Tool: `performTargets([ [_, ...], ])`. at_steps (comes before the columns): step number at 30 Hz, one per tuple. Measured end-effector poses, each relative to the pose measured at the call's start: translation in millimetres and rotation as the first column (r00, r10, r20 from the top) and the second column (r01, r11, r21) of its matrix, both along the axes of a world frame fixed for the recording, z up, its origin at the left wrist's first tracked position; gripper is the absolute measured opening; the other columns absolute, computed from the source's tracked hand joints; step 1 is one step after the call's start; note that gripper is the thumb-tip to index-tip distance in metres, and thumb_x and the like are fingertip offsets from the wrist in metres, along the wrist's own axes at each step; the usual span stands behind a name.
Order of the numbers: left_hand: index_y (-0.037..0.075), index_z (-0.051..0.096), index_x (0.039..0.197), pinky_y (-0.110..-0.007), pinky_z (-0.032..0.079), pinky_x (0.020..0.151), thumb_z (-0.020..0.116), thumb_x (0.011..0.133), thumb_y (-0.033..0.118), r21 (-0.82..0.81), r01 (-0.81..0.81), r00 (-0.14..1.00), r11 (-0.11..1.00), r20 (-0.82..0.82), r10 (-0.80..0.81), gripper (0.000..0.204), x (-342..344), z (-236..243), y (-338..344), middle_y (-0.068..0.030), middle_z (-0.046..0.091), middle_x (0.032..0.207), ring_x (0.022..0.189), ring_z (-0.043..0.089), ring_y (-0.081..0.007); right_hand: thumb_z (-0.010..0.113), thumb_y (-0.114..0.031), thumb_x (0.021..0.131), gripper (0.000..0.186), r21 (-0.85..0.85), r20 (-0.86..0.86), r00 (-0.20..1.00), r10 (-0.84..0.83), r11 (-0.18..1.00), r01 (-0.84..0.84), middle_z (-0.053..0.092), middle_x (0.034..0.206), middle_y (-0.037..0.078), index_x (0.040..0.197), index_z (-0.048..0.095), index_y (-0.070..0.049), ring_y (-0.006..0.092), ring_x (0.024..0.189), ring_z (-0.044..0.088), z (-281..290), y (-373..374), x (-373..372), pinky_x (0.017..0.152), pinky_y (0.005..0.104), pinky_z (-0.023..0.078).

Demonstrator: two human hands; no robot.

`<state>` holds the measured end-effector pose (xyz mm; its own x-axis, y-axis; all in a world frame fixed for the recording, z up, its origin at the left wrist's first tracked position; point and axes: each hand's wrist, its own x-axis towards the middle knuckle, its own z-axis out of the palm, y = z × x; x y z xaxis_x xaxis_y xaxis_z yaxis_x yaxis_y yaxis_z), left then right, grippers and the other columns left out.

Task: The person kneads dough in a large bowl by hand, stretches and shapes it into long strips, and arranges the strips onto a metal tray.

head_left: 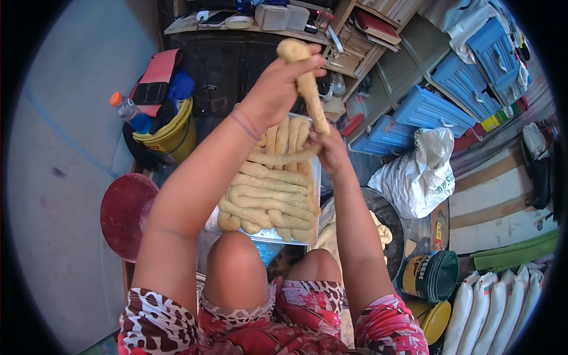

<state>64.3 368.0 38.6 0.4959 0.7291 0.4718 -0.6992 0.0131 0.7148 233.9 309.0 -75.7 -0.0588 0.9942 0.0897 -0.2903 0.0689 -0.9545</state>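
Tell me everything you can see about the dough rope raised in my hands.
The dough rope is pale yellow and smooth-looking, with a thick rounded knob at its upper end. It slants near the far end of the dough-filled tray. The left hand wraps it just below the knob; the right hand holds it lower down; whether it continues past there is unclear.

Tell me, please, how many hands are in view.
2: the left hand holds the raised dough rope near its thick top, and the right hand holds it lower down; no others show.
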Motion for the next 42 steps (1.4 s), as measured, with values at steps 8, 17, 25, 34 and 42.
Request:
performTargets([
  [8,-0.003,0.051,0.112,-0.031,0.036,0.093,0.067,0.074,0.031,0.305,-0.475,0.410,0.826,-0.754,0.514,0.053,-57,-173,13,-0.0171,0.056,0.108,0.107,0.049,-0.0236,0.059,-0.007,0.073,0.027,-0.311,0.400,0.915,0.056,0.947,0.077,0.056,0.081,0.002,0.099,0.055,-0.001,0.0111,0.072,0.052,-90,-39,52,0.067,0.0245,0.043],
  [17,0.003,0.062,0.100,-0.038,0.039,0.089,0.060,0.075,0.040,0.488,-0.015,-0.140,0.873,-0.865,0.481,0.044,-95,-158,7,-0.0180,0.058,0.104,0.099,0.052,-0.0342,0.053,-0.002,0.073,0.040,-0.209,0.545,0.814,-0.201,0.907,0.364,0.057,0.100,0.008,0.113,0.053,0.000,0.0156,0.087,0.054,-113,-37,53,0.077,0.0253,0.042],
  [25,0.006,0.058,0.106,-0.045,0.027,0.094,0.060,0.074,0.042,0.715,0.036,-0.065,0.698,-0.695,0.716,0.049,-78,-191,27,-0.0164,0.053,0.110,0.101,0.050,-0.0316,0.057,-0.011,0.082,0.031,-0.088,0.611,0.776,-0.160,0.960,0.267,0.057,0.099,0.006,0.111,0.055,0.000,0.0130,0.087,0.053,-109,-24,36,0.077,0.0244,0.042],
  [34,0.011,0.057,0.112,-0.049,0.028,0.094,0.056,0.077,0.035,0.512,-0.049,-0.289,0.857,-0.829,0.479,0.042,-106,-187,20,-0.0121,0.044,0.126,0.114,0.043,-0.0296,0.054,-0.021,0.080,0.037,0.104,0.950,0.283,-0.129,0.989,0.101,0.053,0.110,0.013,0.116,0.055,-0.012,0.0261,0.105,0.048,-98,-20,27,0.088,0.0387,0.036],
  [42,0.003,0.057,0.098,-0.033,0.038,0.088,0.059,0.079,0.020,0.649,-0.063,0.403,0.758,-0.678,0.614,0.026,-124,-110,-131,-0.0148,0.054,0.105,0.103,0.050,-0.0272,0.056,-0.032,0.083,0.032,-0.075,0.821,0.554,0.141,0.987,-0.139,0.058,0.093,0.013,0.100,0.056,-0.005,0.0251,0.087,0.057,-12,-195,4,0.075,0.0333,0.044],
])
